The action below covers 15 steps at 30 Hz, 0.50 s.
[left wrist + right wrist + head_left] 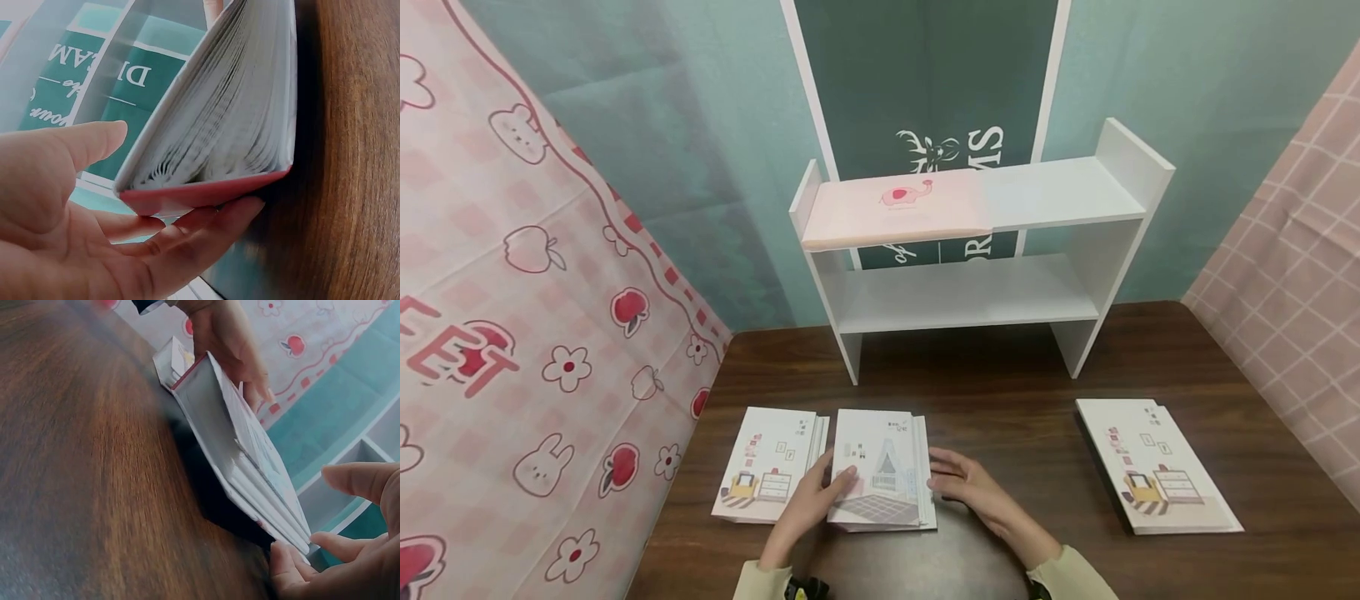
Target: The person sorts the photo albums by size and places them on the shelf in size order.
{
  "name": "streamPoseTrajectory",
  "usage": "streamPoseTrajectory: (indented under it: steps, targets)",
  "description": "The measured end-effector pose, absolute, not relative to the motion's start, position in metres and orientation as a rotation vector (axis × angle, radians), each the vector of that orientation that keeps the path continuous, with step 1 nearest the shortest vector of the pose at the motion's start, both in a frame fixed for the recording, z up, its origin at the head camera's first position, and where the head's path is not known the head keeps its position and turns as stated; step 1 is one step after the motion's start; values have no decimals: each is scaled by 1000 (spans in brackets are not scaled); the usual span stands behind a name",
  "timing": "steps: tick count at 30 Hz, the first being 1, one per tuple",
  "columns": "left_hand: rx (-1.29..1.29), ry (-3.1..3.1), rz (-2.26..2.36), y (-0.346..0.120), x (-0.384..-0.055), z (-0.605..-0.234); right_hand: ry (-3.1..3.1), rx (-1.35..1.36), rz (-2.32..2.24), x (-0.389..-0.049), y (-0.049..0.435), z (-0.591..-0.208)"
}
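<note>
A thick hardcover album (876, 467) with a tower drawn on its white cover lies on the table between my two hands. Along its red spine (206, 190) rest the fingers of my left hand (812, 500), while the thumb extends over the cover, apart from it in the left wrist view. My right hand (977, 496) is at the opposite edge, fingertips touching the cover boards and thumb held off. The page edges (219, 112) fan apart in the left wrist view. Close beside my left hand lies another white album (767, 467) with a furniture drawing.
A third white album (1165, 467) lies far to the right on the dark wooden table (1000, 417). Behind stands a white two-level shelf (970, 292), with a pink elephant-print cloth (898, 212) on its top board. Printed curtains (550, 333) enclose the table.
</note>
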<state>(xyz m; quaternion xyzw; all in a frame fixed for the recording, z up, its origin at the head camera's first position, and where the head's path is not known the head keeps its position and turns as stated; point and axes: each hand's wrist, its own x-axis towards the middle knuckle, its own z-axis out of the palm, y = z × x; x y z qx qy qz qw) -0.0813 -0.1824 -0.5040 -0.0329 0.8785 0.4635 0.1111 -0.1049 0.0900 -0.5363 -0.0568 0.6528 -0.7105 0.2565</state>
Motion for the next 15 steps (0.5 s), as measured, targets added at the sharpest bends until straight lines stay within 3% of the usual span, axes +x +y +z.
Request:
streamPoseTrajectory:
  steps: [15]
  targets:
    - [-36,2119,1694,-198,-86,-513,1698,-247,-1989,-102,93,-537]
